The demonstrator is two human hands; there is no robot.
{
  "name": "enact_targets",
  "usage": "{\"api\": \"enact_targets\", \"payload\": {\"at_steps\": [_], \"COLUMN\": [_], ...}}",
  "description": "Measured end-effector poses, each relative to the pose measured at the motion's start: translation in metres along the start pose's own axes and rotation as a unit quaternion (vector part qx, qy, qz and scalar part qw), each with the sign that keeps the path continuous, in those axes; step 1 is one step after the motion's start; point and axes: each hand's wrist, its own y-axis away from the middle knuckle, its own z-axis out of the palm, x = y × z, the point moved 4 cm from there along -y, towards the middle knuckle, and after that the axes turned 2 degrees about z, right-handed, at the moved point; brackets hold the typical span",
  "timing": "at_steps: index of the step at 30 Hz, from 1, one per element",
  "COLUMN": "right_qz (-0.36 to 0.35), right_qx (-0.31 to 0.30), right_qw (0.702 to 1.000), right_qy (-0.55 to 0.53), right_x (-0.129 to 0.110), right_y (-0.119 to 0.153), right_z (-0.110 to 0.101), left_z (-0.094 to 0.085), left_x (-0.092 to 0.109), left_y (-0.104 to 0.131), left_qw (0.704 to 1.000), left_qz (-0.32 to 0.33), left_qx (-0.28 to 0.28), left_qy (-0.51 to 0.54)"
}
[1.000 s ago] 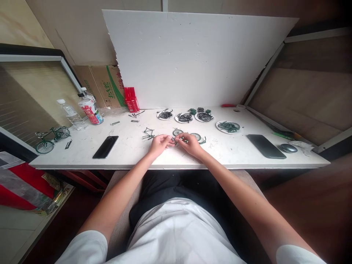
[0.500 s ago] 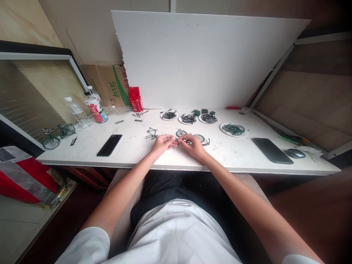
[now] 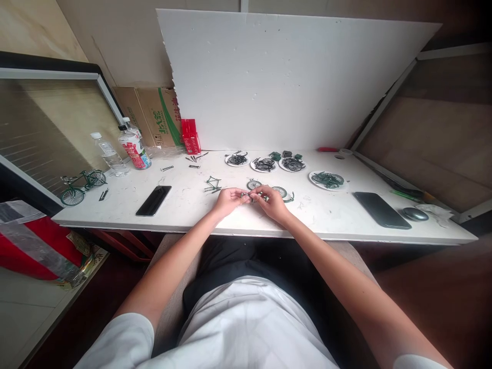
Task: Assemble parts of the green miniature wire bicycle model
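Observation:
My left hand (image 3: 229, 201) and my right hand (image 3: 270, 203) meet fingertip to fingertip above the white table. Both pinch a small dark part (image 3: 248, 195) between them, mostly covered by the fingers. Just behind my right hand lie a small spoked wheel (image 3: 254, 185) and another wheel (image 3: 280, 192), with a curved green piece (image 3: 290, 197) to their right. A green miniature bicycle frame (image 3: 212, 184) rests to the left of my left hand.
Plates of dark parts (image 3: 263, 164) and a plate of green parts (image 3: 327, 180) stand farther back. A finished-looking toy bicycle (image 3: 83, 186), bottles (image 3: 134, 148) and a phone (image 3: 153, 200) are left. Another dark device (image 3: 381, 209) and a mouse (image 3: 415, 213) are right.
The fingers have shifted slightly around the small part, and both hands remain together at the same place. The camera view has moved a little.

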Motion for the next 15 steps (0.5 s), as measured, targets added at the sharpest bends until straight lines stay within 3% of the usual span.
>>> {"api": "enact_targets", "payload": {"at_steps": [15], "right_qz": [0.017], "right_qx": [0.0], "right_qw": [1.0], "right_qy": [-0.004], "right_x": [-0.0014], "right_y": [0.0009], "right_z": [-0.0003], "left_z": [0.0018], "left_x": [0.0002], "left_y": [-0.0002], "left_qw": [0.999], "left_qz": [0.026], "left_qx": [0.029], "left_qy": [0.007]}}
